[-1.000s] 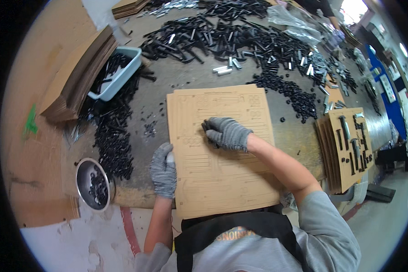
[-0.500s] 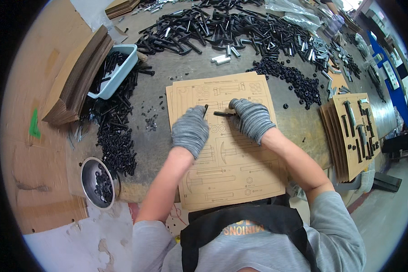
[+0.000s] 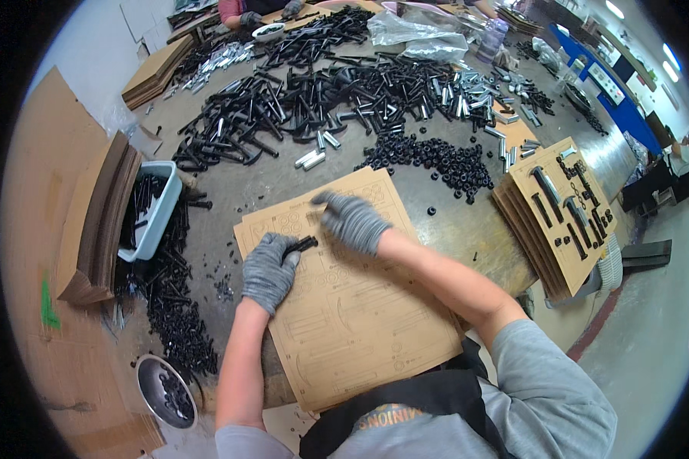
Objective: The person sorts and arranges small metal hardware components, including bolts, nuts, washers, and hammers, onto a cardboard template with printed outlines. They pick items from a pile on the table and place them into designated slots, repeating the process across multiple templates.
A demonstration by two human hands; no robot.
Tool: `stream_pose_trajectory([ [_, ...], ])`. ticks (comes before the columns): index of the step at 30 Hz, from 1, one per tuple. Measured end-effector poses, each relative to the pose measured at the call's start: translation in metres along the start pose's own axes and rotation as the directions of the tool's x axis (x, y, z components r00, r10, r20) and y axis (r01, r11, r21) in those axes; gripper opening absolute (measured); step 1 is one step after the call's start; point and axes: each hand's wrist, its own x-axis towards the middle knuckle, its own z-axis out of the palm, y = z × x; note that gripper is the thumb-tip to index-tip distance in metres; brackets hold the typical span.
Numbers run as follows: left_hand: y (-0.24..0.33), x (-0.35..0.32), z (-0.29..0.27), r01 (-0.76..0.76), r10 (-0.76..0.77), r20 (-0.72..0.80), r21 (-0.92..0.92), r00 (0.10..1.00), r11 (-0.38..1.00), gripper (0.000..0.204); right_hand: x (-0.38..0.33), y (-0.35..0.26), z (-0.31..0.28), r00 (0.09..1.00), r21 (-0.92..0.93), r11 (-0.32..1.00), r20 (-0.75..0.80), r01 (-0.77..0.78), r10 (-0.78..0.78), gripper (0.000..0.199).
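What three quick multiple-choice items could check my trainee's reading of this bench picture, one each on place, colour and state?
1. Where does the light tub of black parts stand?
A. Left of the cardboard sheet
B. On the sheet
C. On the floor

2. What colour are the gloves on both hands?
A. Blue
B. Grey
C. Orange

3. What is the left hand doing?
A. Lying flat and empty
B. Holding a small black part
C. Reaching into the round metal bowl

Key: 1 A, the tub sits beside the stacked cardboard at left; 2 B, both are grey knit; 3 B, its fingers pinch the part over the sheet.
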Motion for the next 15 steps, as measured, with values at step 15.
stream_pose_trajectory([
  [15,0.012,-0.001,0.009,0.052,-0.051,-0.097,0.006,0.994,0.999,0.025,0.151,0.179,-0.115,0.971,-0.820,0.566,0.198,0.087,0.136,0.026],
])
